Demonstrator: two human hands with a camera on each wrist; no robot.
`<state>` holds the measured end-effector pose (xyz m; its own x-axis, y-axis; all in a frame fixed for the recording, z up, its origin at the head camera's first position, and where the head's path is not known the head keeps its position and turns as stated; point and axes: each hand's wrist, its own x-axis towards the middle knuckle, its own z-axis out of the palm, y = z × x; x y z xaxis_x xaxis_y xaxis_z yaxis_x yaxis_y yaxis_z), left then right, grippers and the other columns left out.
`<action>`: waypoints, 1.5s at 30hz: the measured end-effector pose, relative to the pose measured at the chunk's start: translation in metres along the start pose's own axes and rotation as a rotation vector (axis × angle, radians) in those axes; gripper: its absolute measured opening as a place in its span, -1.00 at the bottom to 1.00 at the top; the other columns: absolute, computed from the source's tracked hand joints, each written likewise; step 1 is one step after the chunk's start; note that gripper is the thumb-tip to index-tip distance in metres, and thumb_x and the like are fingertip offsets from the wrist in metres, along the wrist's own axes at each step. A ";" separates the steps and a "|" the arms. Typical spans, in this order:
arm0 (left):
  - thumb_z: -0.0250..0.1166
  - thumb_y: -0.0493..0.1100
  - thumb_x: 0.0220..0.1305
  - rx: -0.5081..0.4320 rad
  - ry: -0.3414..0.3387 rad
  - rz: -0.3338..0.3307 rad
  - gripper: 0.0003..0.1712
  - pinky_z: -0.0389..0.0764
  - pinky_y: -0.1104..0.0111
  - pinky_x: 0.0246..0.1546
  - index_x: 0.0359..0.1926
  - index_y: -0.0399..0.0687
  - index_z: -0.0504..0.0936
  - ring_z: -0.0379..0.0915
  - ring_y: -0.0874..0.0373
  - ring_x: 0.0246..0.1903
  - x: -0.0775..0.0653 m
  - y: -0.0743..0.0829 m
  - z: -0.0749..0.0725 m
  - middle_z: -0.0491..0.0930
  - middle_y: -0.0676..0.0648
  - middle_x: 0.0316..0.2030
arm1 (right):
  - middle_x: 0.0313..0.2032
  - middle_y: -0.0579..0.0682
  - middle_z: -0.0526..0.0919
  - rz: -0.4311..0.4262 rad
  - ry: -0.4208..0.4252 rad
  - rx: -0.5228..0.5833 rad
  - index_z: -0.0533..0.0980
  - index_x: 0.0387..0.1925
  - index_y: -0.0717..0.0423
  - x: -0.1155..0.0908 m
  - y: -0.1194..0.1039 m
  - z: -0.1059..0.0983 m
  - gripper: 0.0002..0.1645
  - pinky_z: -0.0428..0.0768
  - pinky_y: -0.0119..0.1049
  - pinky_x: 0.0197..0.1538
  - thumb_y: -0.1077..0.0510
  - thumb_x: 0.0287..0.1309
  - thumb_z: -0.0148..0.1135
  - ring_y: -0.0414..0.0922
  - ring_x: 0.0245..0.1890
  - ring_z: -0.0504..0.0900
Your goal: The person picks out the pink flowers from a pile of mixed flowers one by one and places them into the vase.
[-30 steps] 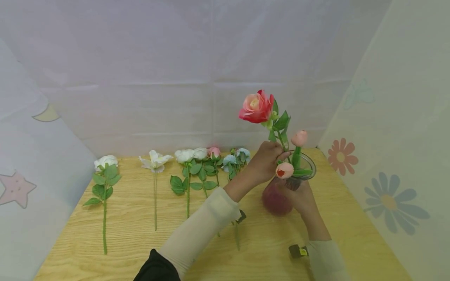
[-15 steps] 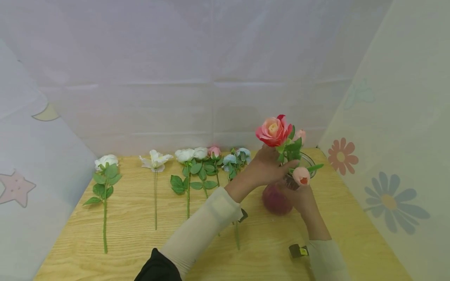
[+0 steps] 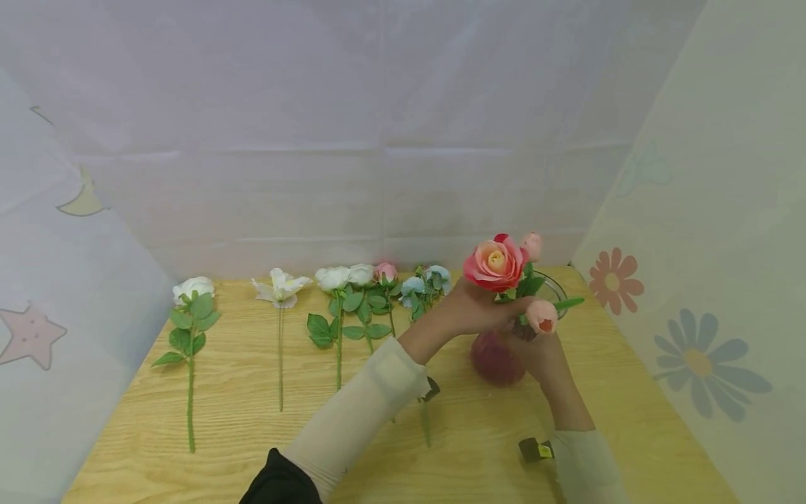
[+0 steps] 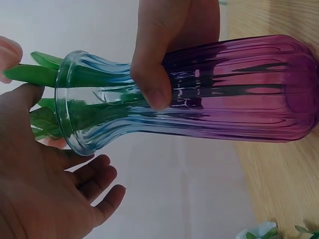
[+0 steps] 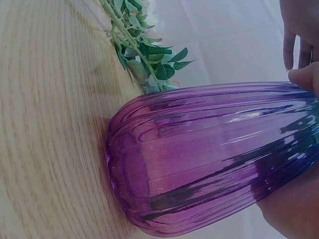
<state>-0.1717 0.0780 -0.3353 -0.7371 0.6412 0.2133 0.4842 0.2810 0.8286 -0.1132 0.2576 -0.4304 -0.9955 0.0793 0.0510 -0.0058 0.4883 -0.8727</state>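
Note:
In the head view a pink-red rose (image 3: 495,261) stands at the mouth of a ribbed glass vase (image 3: 497,358). My left hand (image 3: 475,308) is just under its bloom, thumb and forefinger about the leafy stem at the rim; the other fingers hang loosely bent in the left wrist view. The vase (image 4: 239,94) is clear blue at the neck and purple below, with green stems inside. My right hand (image 4: 159,55) grips it below the neck, thumb across the front. Two pale pink tulips (image 3: 541,316) lean out of the mouth. The left hand partly hides the rose's stem.
Along the back of the wooden table (image 3: 239,420) lie a white rose (image 3: 192,288), a white open-petalled flower (image 3: 280,288), more white roses (image 3: 332,278), a pink rose (image 3: 385,273) and blue flowers (image 3: 413,287). A dark block (image 3: 535,450) sits by the right sleeve. Pale cloth walls surround the table.
The rose has moved down and right, its stem going deeper into the vase, and my left hand with it. The front tulip has shifted right. My right hand stays on the vase.

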 end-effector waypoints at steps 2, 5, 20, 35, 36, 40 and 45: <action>0.40 0.20 0.27 -0.031 0.003 0.022 -0.25 0.55 0.39 0.13 0.35 0.06 0.33 0.41 0.38 0.22 -0.001 -0.004 -0.001 0.49 0.10 0.21 | 0.35 0.23 0.36 0.000 -0.003 0.001 0.22 0.41 0.19 0.001 0.000 0.000 -0.15 0.17 0.28 0.44 0.06 0.23 0.44 0.18 0.47 0.21; 0.42 0.11 0.28 -0.081 0.015 0.089 -0.23 0.51 0.42 0.17 0.39 0.11 0.28 0.36 0.39 0.26 -0.002 -0.010 -0.004 0.45 0.12 0.24 | 0.43 0.21 0.30 -0.003 0.001 -0.014 0.19 0.45 0.13 0.003 0.000 0.000 -0.08 0.11 0.33 0.45 0.08 0.20 0.47 0.22 0.52 0.12; 0.23 0.36 0.35 0.377 -0.070 0.021 -0.06 0.26 0.03 0.42 0.59 0.24 0.08 0.14 0.06 0.46 -0.028 -0.038 -0.025 0.25 0.02 0.47 | 0.22 0.23 0.52 -0.128 0.032 -0.010 0.37 0.30 0.20 0.006 0.004 0.003 -0.29 0.24 0.27 0.41 0.21 0.16 0.47 0.17 0.36 0.37; 0.03 0.46 0.41 0.431 -0.067 -0.212 -0.07 0.27 -0.01 0.42 0.53 -0.04 0.24 0.09 -0.10 0.49 -0.055 -0.069 -0.046 0.23 -0.17 0.48 | 0.38 0.27 0.36 -0.036 0.002 -0.012 0.18 0.47 0.16 0.003 0.001 0.000 -0.04 0.14 0.32 0.44 0.06 0.19 0.49 0.26 0.48 0.19; 0.02 0.47 0.40 0.424 -0.063 -0.229 -0.06 0.28 -0.02 0.41 0.53 -0.04 0.23 0.10 -0.11 0.48 -0.057 -0.070 -0.047 0.23 -0.18 0.48 | 0.37 0.27 0.36 -0.035 0.003 -0.013 0.18 0.47 0.16 0.003 0.001 0.000 -0.04 0.14 0.32 0.44 0.06 0.19 0.48 0.26 0.48 0.19; 0.02 0.48 0.39 0.397 -0.049 -0.288 -0.06 0.35 -0.04 0.36 0.53 -0.01 0.24 0.16 -0.11 0.45 -0.065 -0.075 -0.050 0.23 -0.21 0.46 | 0.38 0.29 0.34 -0.026 0.009 -0.020 0.16 0.47 0.20 0.004 0.002 0.000 -0.03 0.13 0.30 0.45 0.09 0.19 0.48 0.26 0.48 0.18; 0.04 0.43 0.42 0.409 -0.044 -0.327 -0.07 0.25 -0.07 0.42 0.50 -0.14 0.27 0.09 -0.18 0.48 -0.074 -0.084 -0.052 0.23 -0.25 0.46 | 0.38 0.29 0.34 -0.009 0.002 -0.019 0.15 0.48 0.20 0.004 0.001 0.000 -0.03 0.13 0.29 0.45 0.08 0.20 0.47 0.26 0.49 0.17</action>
<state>-0.1819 -0.0301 -0.3939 -0.8643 0.5003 -0.0515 0.3831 0.7213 0.5770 -0.1171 0.2586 -0.4305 -0.9953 0.0763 0.0593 -0.0126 0.5053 -0.8629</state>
